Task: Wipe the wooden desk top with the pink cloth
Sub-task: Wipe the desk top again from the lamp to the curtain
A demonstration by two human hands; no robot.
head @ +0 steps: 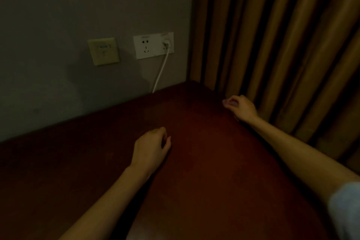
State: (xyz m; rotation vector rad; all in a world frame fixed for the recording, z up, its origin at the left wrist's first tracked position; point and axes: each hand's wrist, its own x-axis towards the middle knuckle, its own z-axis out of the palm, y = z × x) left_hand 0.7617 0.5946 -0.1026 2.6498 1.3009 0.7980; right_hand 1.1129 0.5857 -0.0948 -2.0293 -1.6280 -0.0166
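Only a small pinkish scrap of the pink cloth (pixel 228 102) shows, at the far right edge of the table (pixel 204 161), just beside the curtain (pixel 282 45). Your right hand (pixel 242 108) has its fingers (pixel 234 101) curled round it, so most of the cloth is hidden inside the grip, and in this dim light its shape is hard to make out. Your left hand (pixel 151 148) rests on the dark reddish wood nearer the middle, well apart from the right. Its fingers are loosely curled under, with nothing visible in them. Both of your forearms are bare, and a pale sleeve (pixel 346 206) is cut off at the right border. The near part of the table runs out of the picture at the bottom.

Behind the table, on the grey wall (pixel 58 15), sits a white double socket (pixel 148 46) with a white cable (pixel 160 72) plugged into its right half; the cable drops behind the table's back edge. Left of it is a yellowish wall plate (pixel 103 51), its markings too blurred to read.
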